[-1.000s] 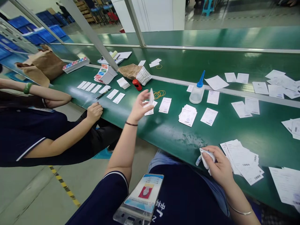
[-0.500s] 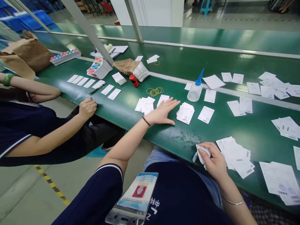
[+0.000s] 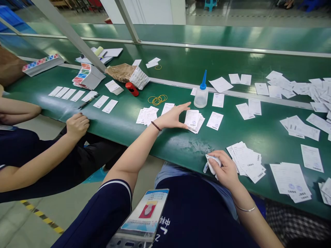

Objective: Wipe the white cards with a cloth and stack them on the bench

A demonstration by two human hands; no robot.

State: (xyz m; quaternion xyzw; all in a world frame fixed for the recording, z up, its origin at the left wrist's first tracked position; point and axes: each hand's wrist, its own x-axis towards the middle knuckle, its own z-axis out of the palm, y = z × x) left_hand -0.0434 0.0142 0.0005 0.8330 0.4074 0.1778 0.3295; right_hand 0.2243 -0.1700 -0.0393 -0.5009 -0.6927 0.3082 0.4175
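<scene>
Right now your left hand is spread wide on the green workbench, thumb and index finger apart in an open arc. Its thumb tip sits at the near edge of a small stack of printed slips, and the index fingertip is clear of the stack, beyond its top corner. The hand isn't pinching anything. Your right hand is curled closed around a crumpled white wipe at the bench's front edge, just beside a fanned pile of printed sheets. Left of your left hand lies a loose bunch of slips. Beyond the stack stand a plastic squeeze bottle with a blue nozzle and a small tangle of rubber bands. Further left, a co-worker's hand rests on the bench edge, apart from yours.
</scene>
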